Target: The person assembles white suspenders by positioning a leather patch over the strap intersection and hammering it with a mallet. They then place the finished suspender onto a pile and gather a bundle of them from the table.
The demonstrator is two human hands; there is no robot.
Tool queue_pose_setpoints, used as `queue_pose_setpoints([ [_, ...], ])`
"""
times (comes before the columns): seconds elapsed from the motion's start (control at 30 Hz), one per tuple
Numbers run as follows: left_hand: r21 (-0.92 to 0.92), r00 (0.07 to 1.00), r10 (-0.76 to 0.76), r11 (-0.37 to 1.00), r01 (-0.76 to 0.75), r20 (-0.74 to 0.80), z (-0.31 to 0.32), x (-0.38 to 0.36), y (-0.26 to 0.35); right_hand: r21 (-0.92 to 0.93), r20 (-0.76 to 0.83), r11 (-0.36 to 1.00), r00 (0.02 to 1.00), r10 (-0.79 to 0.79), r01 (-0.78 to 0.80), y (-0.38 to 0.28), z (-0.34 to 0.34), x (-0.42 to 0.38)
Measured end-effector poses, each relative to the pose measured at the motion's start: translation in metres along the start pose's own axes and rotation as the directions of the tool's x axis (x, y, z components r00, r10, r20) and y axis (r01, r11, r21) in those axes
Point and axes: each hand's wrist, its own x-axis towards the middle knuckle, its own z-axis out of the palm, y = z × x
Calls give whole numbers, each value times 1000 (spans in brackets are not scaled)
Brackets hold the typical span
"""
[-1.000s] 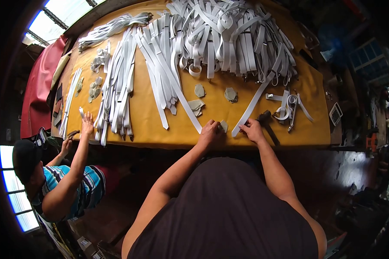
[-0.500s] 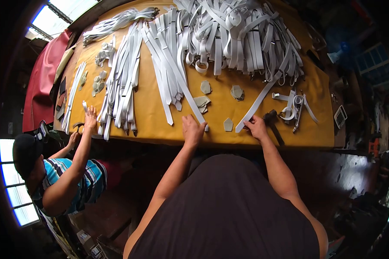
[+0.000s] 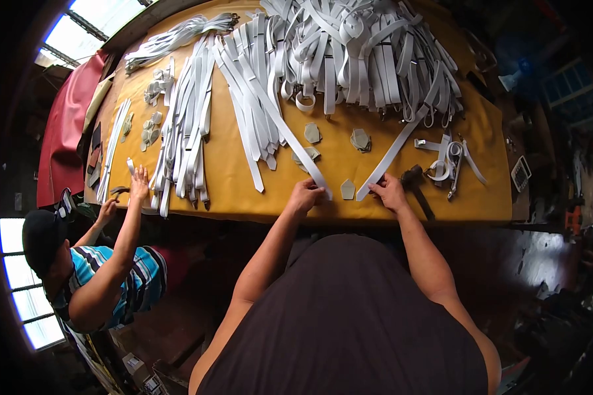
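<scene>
My left hand [image 3: 307,195] grips the lower end of a long white strap [image 3: 284,135] that runs up to the left. Between my right thumb and fingers is the pointed end of another white strap [image 3: 395,146], which reaches up to the large heap; this is my right hand [image 3: 389,192]. A pale five-sided patch [image 3: 348,189] lies on the yellow cover [image 3: 244,204] between the two strap ends. Behind my left hand, a small pile of patches [image 3: 308,157] is partly covered by the left strap. Right beside my right hand rests a hammer [image 3: 414,178].
A heap of white straps [image 3: 356,52] fills the table's back. More strap bundles [image 3: 188,125] lie left. Clips and a curled strap [image 3: 452,158] are at right, near a calculator [image 3: 520,173]. A co-worker [image 3: 112,276] stands at the left edge, hands over the table.
My left hand has moved right, carrying its strap end closer to the single patch and over the patch pile. My right hand has shifted only slightly.
</scene>
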Motion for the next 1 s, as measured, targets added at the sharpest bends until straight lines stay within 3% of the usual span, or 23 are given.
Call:
queue_pose_setpoints([
  [0.03,-91,995,-37,995,46,92,2,-1,4,1,0,1000,1000,0,0,-2,1,2],
  [0.17,-14,993,-31,999,33,114,15,7,20,85,-17,996,999,-28,29,-11,7,9],
  [0.23,87,996,55,994,-61,77,24,12,23,85,-25,996,999,-40,42,-14,10,13],
  [0.3,77,996,57,995,-62,67,30,18,24,-41,-59,998,997,-43,41,-16,11,18],
  [0.57,85,980,198,976,-199,14,31,44,-3,-64,-92,997,994,-57,51,-18,16,22],
  [0.63,190,971,238,955,-229,-26,33,41,-2,-79,-91,996,994,-53,46,-19,16,24],
  [1.0,169,975,223,961,-217,-15,28,45,-8,-119,-84,992,995,-49,38,-10,17,32],
])
